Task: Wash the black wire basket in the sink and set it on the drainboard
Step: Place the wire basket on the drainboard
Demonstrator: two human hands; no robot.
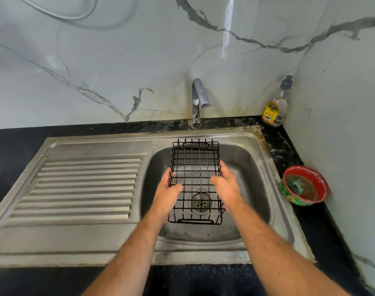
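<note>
Head view gives me the black wire basket (195,178) held over the sink (257,167) bowl, left hand (167,194) and right hand (226,185) gripping its long sides. Faucet (198,99) looks dry, so I judge washing is just starting; next, get water running.

black wire basket (195,180) (empty) over sink (254,167)

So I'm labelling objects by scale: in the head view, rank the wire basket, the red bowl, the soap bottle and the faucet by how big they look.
1. black wire basket
2. red bowl
3. faucet and soap bottle: alike, unranked.
</note>
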